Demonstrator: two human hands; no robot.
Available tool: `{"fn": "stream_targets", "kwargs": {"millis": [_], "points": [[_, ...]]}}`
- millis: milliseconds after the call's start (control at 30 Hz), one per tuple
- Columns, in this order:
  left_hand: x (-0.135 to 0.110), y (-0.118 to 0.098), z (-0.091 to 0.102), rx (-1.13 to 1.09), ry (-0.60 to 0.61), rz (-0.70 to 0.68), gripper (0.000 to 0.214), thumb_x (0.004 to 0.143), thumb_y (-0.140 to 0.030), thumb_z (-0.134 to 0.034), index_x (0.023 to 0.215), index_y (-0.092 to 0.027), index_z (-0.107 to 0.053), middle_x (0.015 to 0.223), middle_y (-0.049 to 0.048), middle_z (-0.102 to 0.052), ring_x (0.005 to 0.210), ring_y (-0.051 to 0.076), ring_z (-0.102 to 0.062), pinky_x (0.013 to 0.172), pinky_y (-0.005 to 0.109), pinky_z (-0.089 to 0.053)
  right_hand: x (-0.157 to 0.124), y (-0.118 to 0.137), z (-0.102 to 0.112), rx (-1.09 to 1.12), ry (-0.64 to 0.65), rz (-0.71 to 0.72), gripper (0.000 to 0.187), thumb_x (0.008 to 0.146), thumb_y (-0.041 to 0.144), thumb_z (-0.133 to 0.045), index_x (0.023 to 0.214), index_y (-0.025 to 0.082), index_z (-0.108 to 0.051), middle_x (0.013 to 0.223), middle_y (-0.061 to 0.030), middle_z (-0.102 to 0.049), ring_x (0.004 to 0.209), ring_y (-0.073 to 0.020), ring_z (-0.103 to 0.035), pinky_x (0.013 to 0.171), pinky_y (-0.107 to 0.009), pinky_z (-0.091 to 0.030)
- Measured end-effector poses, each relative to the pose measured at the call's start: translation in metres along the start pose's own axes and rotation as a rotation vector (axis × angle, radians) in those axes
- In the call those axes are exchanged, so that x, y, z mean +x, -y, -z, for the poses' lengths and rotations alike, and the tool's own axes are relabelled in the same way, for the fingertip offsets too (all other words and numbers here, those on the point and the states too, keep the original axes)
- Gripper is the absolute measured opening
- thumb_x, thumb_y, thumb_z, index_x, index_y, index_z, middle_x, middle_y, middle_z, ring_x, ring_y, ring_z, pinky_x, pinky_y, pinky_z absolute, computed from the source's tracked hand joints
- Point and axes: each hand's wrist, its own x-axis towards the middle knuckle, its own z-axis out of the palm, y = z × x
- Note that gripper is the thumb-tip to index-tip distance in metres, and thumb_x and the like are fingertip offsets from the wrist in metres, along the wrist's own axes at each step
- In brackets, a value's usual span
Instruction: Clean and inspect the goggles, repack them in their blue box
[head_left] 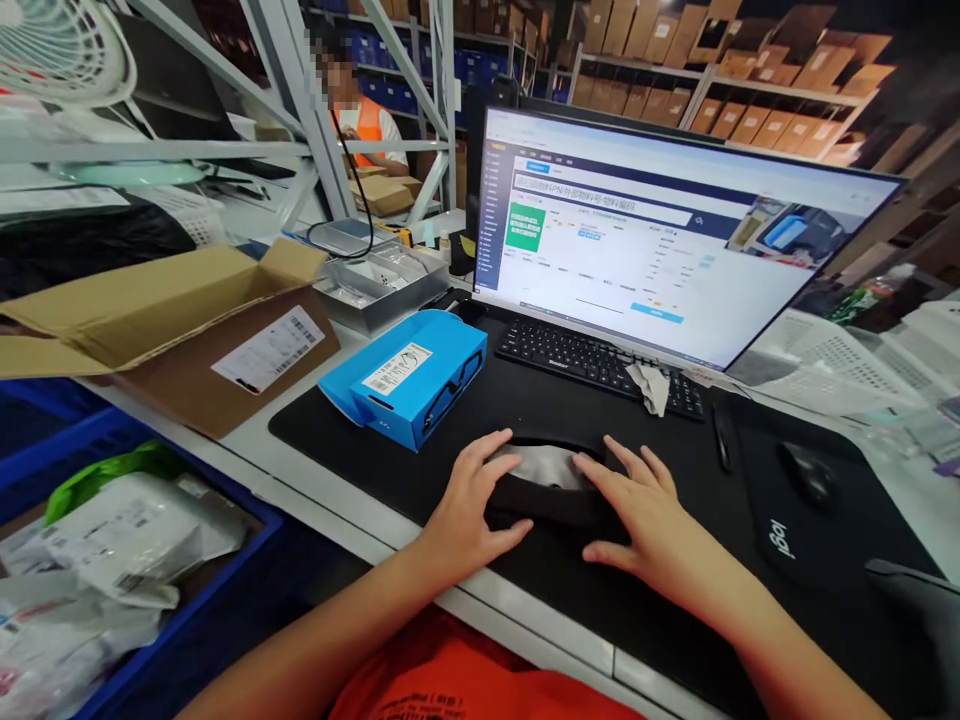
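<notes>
A black oval case point(551, 500) with a grey inner surface lies on the black desk mat, directly before me. My left hand point(480, 500) holds its left end, with the thumb on the near side and fingertips at the upper rim. At the right end, my right hand point(637, 510) grips it with fingers spread over the top and the thumb low on the near side. Parts of both ends are hidden behind my fingers. Just beyond my left hand is a blue box point(409, 375) with a white label and a picture of glasses.
An open cardboard box point(225, 350) stands left, above a blue crate point(247, 560) of plastic-wrapped packages. Behind the mat are a monitor point(600, 270) and keyboard point(555, 350). A mouse point(808, 475) and pen point(721, 437) lie right. A person in an orange vest point(369, 125) is farther back.
</notes>
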Motion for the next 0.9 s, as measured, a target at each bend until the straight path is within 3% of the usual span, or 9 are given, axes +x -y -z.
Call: {"fn": "stream_targets", "kwargs": {"millis": [100,233,300,400,500,567,667,800,900], "points": [[-0.005,0.009,-0.003,-0.066,0.023,0.154,0.106,0.077,-0.034,-0.093,0.163,-0.025,-0.032,0.172,0.0265,-0.033,0.160,0.043,-0.039,0.122,0.068,-0.046,0.011,-0.001,0.006,0.033,-0.177,0.082,0.081,0.084,0.044,-0.088,0.156,0.029,-0.054,0.162,-0.0171,-0.057,0.158,-0.0391,-0.043,0.126,-0.069,-0.035],[-0.018,0.026,-0.004,-0.142,0.202,0.338,0.157,0.060,-0.048,-0.103,0.174,-0.023,0.002,0.176,0.0357,-0.015,0.163,0.051,-0.029,0.122,0.074,-0.042,0.042,0.009,-0.002,0.011,-0.164,0.144,0.138,0.057,0.057,-0.101,0.171,0.020,-0.032,0.176,-0.0291,-0.026,0.162,-0.0499,-0.029,0.123,-0.072,-0.036],[-0.024,0.033,0.001,-0.149,0.283,0.373,0.160,0.057,-0.045,-0.105,0.175,-0.021,0.001,0.175,0.0364,-0.019,0.162,0.050,-0.031,0.123,0.072,-0.042,0.057,0.015,-0.010,0.011,-0.103,0.156,0.143,0.057,0.050,-0.100,0.173,0.014,-0.024,0.168,-0.0326,-0.041,0.154,-0.0500,-0.043,0.120,-0.072,-0.041],[-0.026,0.037,0.016,-0.121,0.293,0.379,0.133,0.066,-0.026,-0.100,0.173,-0.024,-0.021,0.166,0.0281,-0.046,0.149,0.041,-0.055,0.116,0.061,-0.054,0.066,0.015,-0.018,0.087,-0.081,0.168,0.126,0.071,0.036,-0.085,0.174,0.010,-0.018,0.141,-0.0247,-0.068,0.126,-0.0401,-0.069,0.107,-0.061,-0.056],[-0.019,0.033,0.029,-0.111,0.216,0.409,0.084,0.080,-0.009,-0.078,0.158,-0.026,-0.052,0.134,0.0128,-0.073,0.104,0.022,-0.077,0.088,0.039,-0.067,0.063,0.002,-0.017,0.194,-0.133,0.167,0.116,0.073,0.031,-0.077,0.174,0.015,-0.022,0.133,-0.0179,-0.074,0.116,-0.0351,-0.074,0.101,-0.053,-0.060],[-0.011,0.029,0.031,-0.137,0.194,0.420,0.063,0.084,-0.005,-0.066,0.145,-0.024,-0.064,0.120,0.0077,-0.076,0.083,0.014,-0.074,0.071,0.028,-0.064,0.059,-0.010,-0.012,0.266,-0.145,0.152,0.113,0.073,0.031,-0.078,0.173,0.021,-0.027,0.136,-0.0142,-0.074,0.120,-0.0326,-0.074,0.104,-0.049,-0.060],[-0.002,0.022,0.028,-0.215,0.169,0.431,0.047,0.085,-0.013,-0.068,0.131,-0.020,-0.072,0.117,0.0081,-0.074,0.078,0.012,-0.070,0.062,0.023,-0.058,0.054,-0.023,-0.004,0.343,-0.141,0.130,0.109,0.075,0.033,-0.079,0.172,0.026,-0.029,0.136,-0.0103,-0.074,0.123,-0.0291,-0.074,0.105,-0.044,-0.059],[0.005,0.011,0.024,-0.305,0.123,0.510,0.031,0.088,-0.025,-0.074,0.118,-0.017,-0.076,0.109,0.0077,-0.075,0.082,0.015,-0.071,0.067,0.024,-0.056,0.047,-0.034,0.001,0.310,-0.216,0.173,0.093,0.081,0.037,-0.078,0.166,0.028,-0.042,0.138,-0.0111,-0.074,0.124,-0.0311,-0.074,0.103,-0.043,-0.061],[0.007,0.001,0.028,-0.330,0.212,0.622,0.019,0.101,-0.030,-0.062,0.100,-0.017,-0.076,0.089,0.0026,-0.075,0.069,0.012,-0.069,0.069,0.024,-0.053,0.045,-0.048,-0.006,0.242,-0.277,0.235,0.075,0.085,0.039,-0.075,0.157,0.031,-0.056,0.140,-0.0111,-0.073,0.122,-0.0345,-0.075,0.099,-0.046,-0.064]]}}
